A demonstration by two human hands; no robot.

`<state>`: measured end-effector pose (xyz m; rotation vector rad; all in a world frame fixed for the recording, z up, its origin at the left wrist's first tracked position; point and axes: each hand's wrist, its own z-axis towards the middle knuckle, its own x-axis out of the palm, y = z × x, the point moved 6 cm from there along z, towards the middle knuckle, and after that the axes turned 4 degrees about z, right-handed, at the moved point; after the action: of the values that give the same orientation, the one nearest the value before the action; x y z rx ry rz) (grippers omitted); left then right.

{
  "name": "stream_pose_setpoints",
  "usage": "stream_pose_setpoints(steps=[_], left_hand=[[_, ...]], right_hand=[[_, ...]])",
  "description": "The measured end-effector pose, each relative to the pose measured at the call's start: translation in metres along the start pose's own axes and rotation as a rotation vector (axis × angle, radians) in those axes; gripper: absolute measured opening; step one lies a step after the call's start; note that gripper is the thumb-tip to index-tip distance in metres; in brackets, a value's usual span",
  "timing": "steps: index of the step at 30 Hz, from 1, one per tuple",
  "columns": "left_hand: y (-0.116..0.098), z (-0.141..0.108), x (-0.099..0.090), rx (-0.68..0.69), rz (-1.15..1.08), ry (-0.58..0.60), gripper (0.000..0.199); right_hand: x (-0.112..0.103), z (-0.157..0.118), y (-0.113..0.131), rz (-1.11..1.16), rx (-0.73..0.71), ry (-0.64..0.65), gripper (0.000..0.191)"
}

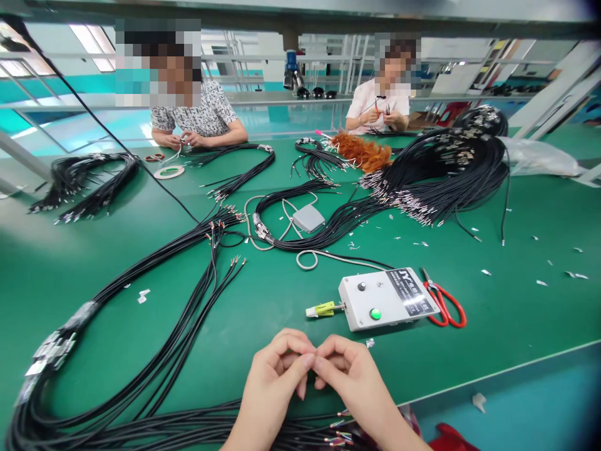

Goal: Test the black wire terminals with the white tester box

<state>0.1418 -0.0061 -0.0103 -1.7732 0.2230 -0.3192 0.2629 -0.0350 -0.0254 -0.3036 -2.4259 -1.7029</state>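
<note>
The left hand (pixel 282 369) and the right hand (pixel 346 369) meet at their tips, fingers and thumbs pinched shut. I cannot tell if a tiny thing is between them. They are just in front of the white box (pixel 387 297). Black wires (pixel 188 421) lie below the hands, nearer than the box, and bend around to its left. Bright ends (pixel 339 440) show by the right wrist. The box has a green light (pixel 375 314), with a yellow clip (pixel 325 309) at its left side. Red scissors (pixel 447 305) lie at its right. Past the box are a gray pedal (pixel 308 218), a big wire pile (pixel 446 169) and two people (pixel 197 116).
</note>
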Motion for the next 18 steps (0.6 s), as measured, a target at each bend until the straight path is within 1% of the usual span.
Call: stream_pose_setpoints(steps=[1, 3, 4, 6, 8, 9, 10, 11, 14, 16, 18], left_hand=[[0.003, -0.001, -0.002, -0.013, -0.003, -0.013, 0.028], [0.005, -0.004, -0.005, 0.009, 0.09, -0.048, 0.025], [0.004, -0.007, -0.006, 0.05, 0.182, -0.064, 0.021], [-0.001, -0.014, -0.005, 0.176, 0.401, -0.08, 0.016], [-0.005, -0.02, -0.002, 0.297, 0.564, -0.08, 0.019], [-0.005, -0.021, -0.001, 0.325, 0.604, -0.082, 0.02], [-0.005, -0.021, -0.001, 0.324, 0.617, -0.087, 0.02], [-0.003, -0.019, -0.003, 0.296, 0.609, -0.097, 0.02], [0.003, -0.01, -0.01, 0.141, 0.503, -0.111, 0.02], [0.004, -0.003, -0.013, 0.067, 0.414, -0.1, 0.021], [0.003, 0.001, -0.014, 0.04, 0.362, -0.08, 0.021]], right_hand=[[0.0, 0.0, 0.001, -0.027, -0.006, -0.004, 0.033], [0.001, 0.0, 0.002, -0.088, -0.011, -0.008, 0.027], [0.002, 0.0, 0.003, -0.115, -0.012, -0.007, 0.025], [0.003, 0.0, 0.003, -0.157, -0.015, -0.004, 0.02], [0.001, -0.001, 0.004, -0.2, -0.029, -0.004, 0.016], [-0.002, -0.002, 0.005, -0.242, -0.049, -0.005, 0.015], [-0.005, -0.004, 0.008, -0.306, -0.08, -0.01, 0.014], [-0.009, -0.006, 0.012, -0.391, -0.129, -0.02, 0.013], [-0.019, -0.015, 0.028, -0.719, -0.364, -0.089, 0.016], [-0.017, -0.022, 0.04, -0.931, -0.55, -0.135, 0.011], [-0.007, -0.025, 0.048, -1.108, -0.711, -0.149, 0.015]])
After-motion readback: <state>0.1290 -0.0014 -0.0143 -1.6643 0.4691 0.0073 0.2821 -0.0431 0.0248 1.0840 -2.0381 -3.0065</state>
